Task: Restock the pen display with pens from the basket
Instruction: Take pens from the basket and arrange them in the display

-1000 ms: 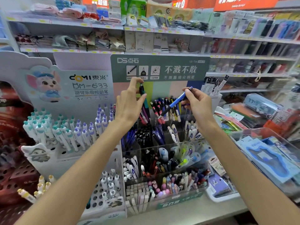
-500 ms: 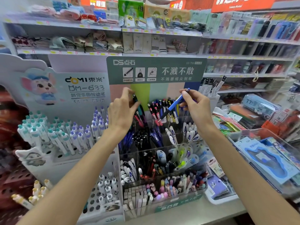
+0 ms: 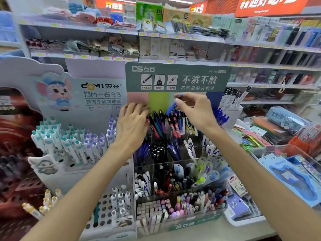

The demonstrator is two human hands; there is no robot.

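Note:
The clear tiered pen display [image 3: 175, 161] stands in the middle, its compartments packed with pens. My left hand [image 3: 132, 121] is down at the top-left compartment, its curled fingers on a dark pen [image 3: 153, 121] among the red, teal and purple ones there. To its right, my right hand [image 3: 197, 111] pinches a blue pen [image 3: 171, 107] by its upper end. That pen is tilted, with its tip just above the pens of the top-middle compartment. No basket is in view.
A white cartoon-mouse display [image 3: 69, 146] of teal- and purple-capped pens stands at the left. Stocked shelves [image 3: 173, 39] run behind. A clear bin [image 3: 295, 171] of blue packets and a white tray [image 3: 243, 221] sit at the right on the counter.
My left hand has come down with the dark pen into the top-left compartment. My right hand has shifted left, bringing the blue pen nearer the top-middle compartment.

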